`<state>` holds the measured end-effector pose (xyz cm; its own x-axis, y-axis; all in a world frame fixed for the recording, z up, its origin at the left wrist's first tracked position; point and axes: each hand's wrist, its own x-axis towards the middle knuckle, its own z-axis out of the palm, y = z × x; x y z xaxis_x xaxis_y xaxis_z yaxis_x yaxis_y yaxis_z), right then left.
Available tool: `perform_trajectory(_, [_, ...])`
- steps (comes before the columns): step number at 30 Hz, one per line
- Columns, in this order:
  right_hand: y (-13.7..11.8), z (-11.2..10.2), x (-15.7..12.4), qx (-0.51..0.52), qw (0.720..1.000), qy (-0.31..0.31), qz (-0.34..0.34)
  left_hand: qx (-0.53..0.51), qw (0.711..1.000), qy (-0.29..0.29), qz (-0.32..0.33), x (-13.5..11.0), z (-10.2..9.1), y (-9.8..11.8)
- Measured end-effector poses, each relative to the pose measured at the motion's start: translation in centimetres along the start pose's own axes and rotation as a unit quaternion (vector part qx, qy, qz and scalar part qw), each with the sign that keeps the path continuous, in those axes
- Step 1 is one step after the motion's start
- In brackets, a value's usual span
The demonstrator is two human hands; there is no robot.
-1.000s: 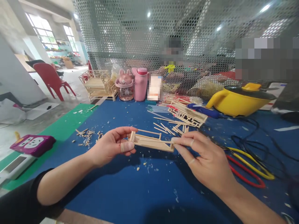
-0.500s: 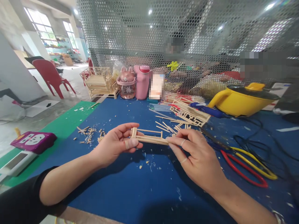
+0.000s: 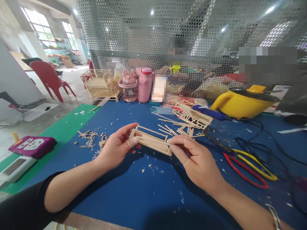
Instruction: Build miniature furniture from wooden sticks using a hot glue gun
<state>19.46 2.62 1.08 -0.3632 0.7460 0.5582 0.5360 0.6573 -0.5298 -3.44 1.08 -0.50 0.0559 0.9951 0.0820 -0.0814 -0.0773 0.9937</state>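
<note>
Between my hands, a small wooden stick frame (image 3: 153,143) with a flat base and a raised rail is held above the blue table mat. My left hand (image 3: 122,140) grips its left end between thumb and fingers. At the right end, thumb and forefinger of my right hand (image 3: 194,156) are closed on the frame's corner; the fingertips partly hide that corner. Loose wooden sticks (image 3: 168,129) lie just behind the frame. Short wood offcuts (image 3: 90,139) are scattered beyond my left hand. A tool with red and yellow handles (image 3: 247,171) rests right of my right hand.
A larger latticed wooden piece (image 3: 193,116) lies behind the sticks, near a blue-handled tool (image 3: 211,112) and a yellow pot (image 3: 247,103). Two pink bottles (image 3: 144,86) and a wooden model (image 3: 100,84) stand at the back. A purple power strip (image 3: 32,147) sits left. Black cables (image 3: 261,137) run right.
The wooden frame has been tilted, its right end now lower and nearer, so that more of its flat base shows. Both hands still hold it. The view has shifted slightly.
</note>
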Motion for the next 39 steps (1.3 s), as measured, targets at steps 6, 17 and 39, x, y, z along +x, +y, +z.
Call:
perform_trajectory(6, [0.4, -0.6, -0.3, 0.114, 0.985, 0.069, 0.108, -0.039, 0.999, -0.009, 0.030, -0.3, 0.6, 0.5])
perform_trajectory(17, [0.5, 0.2, -0.2, -0.072, 0.992, 0.093, -0.048, 0.012, 0.999, -0.018, 0.032, -0.7, 1.4, 0.4])
perform_trajectory(39, [2.5, -2.5, -0.4, 0.346, 0.906, 0.120, 0.211, 0.343, 0.919, -0.113, 0.157, 6.9, 1.4, 10.2])
